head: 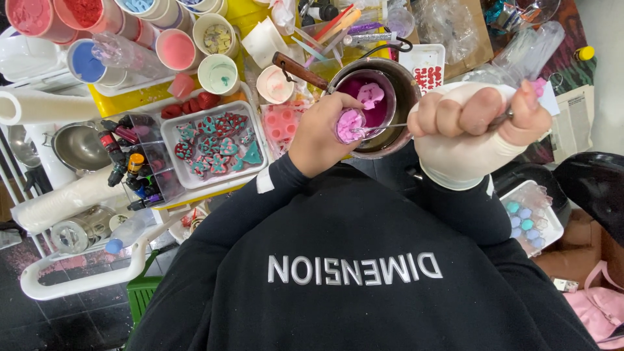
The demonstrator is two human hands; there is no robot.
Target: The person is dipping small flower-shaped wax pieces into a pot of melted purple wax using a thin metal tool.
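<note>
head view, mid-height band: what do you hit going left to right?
Steel bowl → rack of small dye bottles → white tray of red and teal moulded shapes → bare left hand → pink lump it holds → gloved right hand → clear box of small blue pieces.

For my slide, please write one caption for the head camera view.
Bare left hand holds pink lump over metal pot; gloved right hand grips thin tool.

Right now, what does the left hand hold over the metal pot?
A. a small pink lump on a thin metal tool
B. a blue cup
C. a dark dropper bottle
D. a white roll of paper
A: the left hand grips a small pink lump at the rim of the metal pot, with the thin metal tool from the gloved right hand reaching it.
</note>
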